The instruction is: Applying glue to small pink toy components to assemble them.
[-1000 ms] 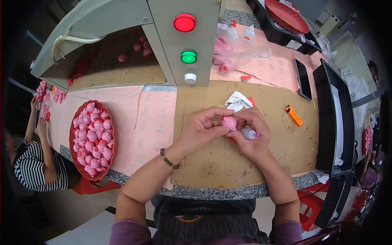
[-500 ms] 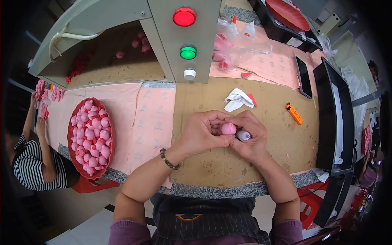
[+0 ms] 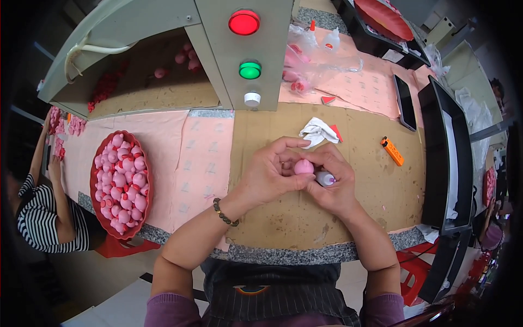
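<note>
A small round pink figure (image 3: 303,167) is pinched between the thumb and fingers of my left hand (image 3: 267,173); its index finger is raised off the piece. My right hand (image 3: 340,188) is closed round a small whitish bottle (image 3: 326,179), whose end shows between the fingers. The right thumb and fingertips meet the pink figure's right side. Both hands are above the brown cardboard sheet (image 3: 278,229). To the left, a red scalloped tray (image 3: 149,204) is heaped with similar pink figures (image 3: 122,180) bearing red parts.
Beyond my hands lie a crumpled white cloth (image 3: 316,132) and a red scrap (image 3: 336,132). An orange cutter (image 3: 392,151), black phone (image 3: 404,102) and black bin (image 3: 436,163) stand to the right. A grey machine (image 3: 218,49) with lamps rises ahead. A co-worker in stripes (image 3: 46,218) sits left.
The pink figure has turned slightly and shifted a little left in my fingers. My left index finger has lifted away from it. The bottle stays in my right hand.
</note>
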A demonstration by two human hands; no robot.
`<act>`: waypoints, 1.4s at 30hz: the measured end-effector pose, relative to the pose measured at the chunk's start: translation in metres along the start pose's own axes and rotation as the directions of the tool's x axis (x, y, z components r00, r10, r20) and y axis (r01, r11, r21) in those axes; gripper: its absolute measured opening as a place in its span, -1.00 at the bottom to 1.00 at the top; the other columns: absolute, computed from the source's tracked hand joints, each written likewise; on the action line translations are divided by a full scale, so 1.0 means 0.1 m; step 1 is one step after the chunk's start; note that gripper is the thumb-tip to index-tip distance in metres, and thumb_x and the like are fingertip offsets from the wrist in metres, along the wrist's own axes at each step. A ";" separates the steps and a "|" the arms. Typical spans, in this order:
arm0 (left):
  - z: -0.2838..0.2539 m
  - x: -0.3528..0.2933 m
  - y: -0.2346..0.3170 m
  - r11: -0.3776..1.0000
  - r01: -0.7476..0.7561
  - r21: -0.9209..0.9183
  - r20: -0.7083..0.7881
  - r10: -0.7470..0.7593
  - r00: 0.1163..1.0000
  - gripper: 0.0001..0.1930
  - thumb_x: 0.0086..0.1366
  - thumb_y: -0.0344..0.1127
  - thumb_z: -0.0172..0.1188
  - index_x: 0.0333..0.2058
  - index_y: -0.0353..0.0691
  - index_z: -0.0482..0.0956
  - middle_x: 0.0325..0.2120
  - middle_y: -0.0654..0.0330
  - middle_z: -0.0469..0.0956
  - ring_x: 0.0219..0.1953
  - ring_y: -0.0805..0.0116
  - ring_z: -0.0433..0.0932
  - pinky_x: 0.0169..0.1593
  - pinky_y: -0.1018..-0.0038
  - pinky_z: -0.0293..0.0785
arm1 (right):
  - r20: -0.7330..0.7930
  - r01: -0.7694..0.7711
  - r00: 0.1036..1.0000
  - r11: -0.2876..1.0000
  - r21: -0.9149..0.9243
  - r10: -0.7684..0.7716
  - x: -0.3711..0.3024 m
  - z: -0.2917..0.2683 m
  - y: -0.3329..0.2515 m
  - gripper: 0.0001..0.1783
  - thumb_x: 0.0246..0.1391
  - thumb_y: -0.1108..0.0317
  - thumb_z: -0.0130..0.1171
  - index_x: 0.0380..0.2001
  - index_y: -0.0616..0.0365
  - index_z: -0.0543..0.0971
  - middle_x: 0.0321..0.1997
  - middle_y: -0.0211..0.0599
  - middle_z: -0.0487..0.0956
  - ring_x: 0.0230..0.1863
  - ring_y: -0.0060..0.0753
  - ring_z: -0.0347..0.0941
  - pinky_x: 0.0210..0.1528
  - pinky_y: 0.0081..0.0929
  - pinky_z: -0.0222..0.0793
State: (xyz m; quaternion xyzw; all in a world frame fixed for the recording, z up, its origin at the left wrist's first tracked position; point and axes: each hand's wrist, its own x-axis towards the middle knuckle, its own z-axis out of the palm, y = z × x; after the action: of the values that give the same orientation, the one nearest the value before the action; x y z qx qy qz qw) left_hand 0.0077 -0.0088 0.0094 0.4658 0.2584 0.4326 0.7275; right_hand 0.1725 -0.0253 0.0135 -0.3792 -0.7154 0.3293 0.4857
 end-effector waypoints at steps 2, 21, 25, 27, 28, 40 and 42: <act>0.02 0.01 0.03 0.998 0.035 -0.052 -0.095 -0.040 0.995 -0.58 0.04 -0.60 0.27 -0.08 -0.35 0.42 -0.15 0.11 0.49 -0.16 0.44 0.50 -0.07 0.53 0.50 | -0.009 -0.114 0.993 0.986 0.123 0.116 0.00 0.03 0.02 -0.50 -0.28 0.62 0.28 -0.14 0.27 0.45 -0.34 -0.38 0.35 -0.38 -0.59 0.32 -0.37 -0.67 0.26; -0.09 -0.01 0.05 0.975 0.039 0.220 -0.137 -0.009 0.991 -0.73 -0.05 -0.69 0.26 -0.30 -0.41 0.54 -0.32 0.19 0.49 -0.27 0.46 0.53 -0.16 0.55 0.54 | -0.040 -0.404 0.914 0.915 0.018 0.405 0.12 -0.28 -0.10 -0.68 -0.15 0.68 0.15 -0.25 0.20 0.47 -0.25 -0.40 0.32 -0.29 -0.61 0.33 -0.13 -0.62 0.27; -0.10 -0.01 0.03 0.970 0.050 0.237 -0.105 -0.025 0.994 -0.74 -0.05 -0.70 0.25 -0.31 -0.41 0.55 -0.33 0.19 0.49 -0.28 0.46 0.54 -0.18 0.55 0.55 | 0.096 -0.396 0.914 0.918 -0.005 0.395 0.15 -0.36 -0.18 -0.81 -0.01 0.54 0.13 -0.29 0.20 0.39 -0.34 -0.39 0.41 -0.33 -0.60 0.35 -0.19 -0.59 0.31; -0.11 -0.01 0.02 0.971 0.068 0.228 -0.103 -0.046 0.994 -0.74 -0.05 -0.70 0.24 -0.31 -0.41 0.55 -0.33 0.19 0.49 -0.29 0.46 0.54 -0.19 0.55 0.55 | 0.069 -0.470 0.882 0.878 0.085 0.466 0.16 -0.36 -0.24 -0.82 0.02 0.47 0.15 -0.31 0.20 0.38 -0.37 -0.39 0.44 -0.35 -0.61 0.36 -0.23 -0.61 0.32; -0.12 0.00 0.01 0.970 0.070 0.234 -0.100 -0.047 0.994 -0.74 -0.06 -0.70 0.24 -0.32 -0.41 0.55 -0.34 0.19 0.50 -0.29 0.46 0.54 -0.20 0.56 0.55 | 0.012 -0.458 0.886 0.871 0.176 0.464 0.15 -0.38 -0.25 -0.78 0.03 0.41 0.16 -0.28 0.22 0.39 -0.37 -0.39 0.45 -0.37 -0.63 0.36 -0.29 -0.64 0.31; -0.08 0.00 0.05 0.955 0.084 0.285 -0.031 -0.078 0.996 -0.77 -0.06 -0.68 0.27 -0.35 -0.39 0.58 -0.36 0.23 0.50 -0.31 0.50 0.54 -0.24 0.61 0.54 | -0.120 -0.203 0.964 0.946 0.254 0.239 0.15 -0.77 -0.44 -0.83 -0.19 0.47 0.34 -0.49 0.26 0.55 -0.57 -0.42 0.54 -0.57 -0.75 0.37 -0.52 -0.77 0.24; -0.09 -0.01 0.05 0.951 0.083 0.296 -0.022 -0.080 0.997 -0.77 -0.06 -0.68 0.27 -0.35 -0.38 0.58 -0.36 0.23 0.50 -0.30 0.50 0.54 -0.24 0.61 0.55 | -0.095 -0.283 0.944 0.924 0.258 0.315 0.15 -0.71 -0.46 -0.84 -0.20 0.47 0.35 -0.52 0.26 0.55 -0.59 -0.44 0.53 -0.58 -0.77 0.35 -0.53 -0.78 0.21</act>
State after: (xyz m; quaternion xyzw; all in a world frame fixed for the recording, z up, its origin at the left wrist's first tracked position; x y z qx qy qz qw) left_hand -0.0013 -0.0043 0.0097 0.5566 0.3430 0.3609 0.6651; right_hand 0.2256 -0.0283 0.0811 -0.4438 -0.5693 0.4574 0.5193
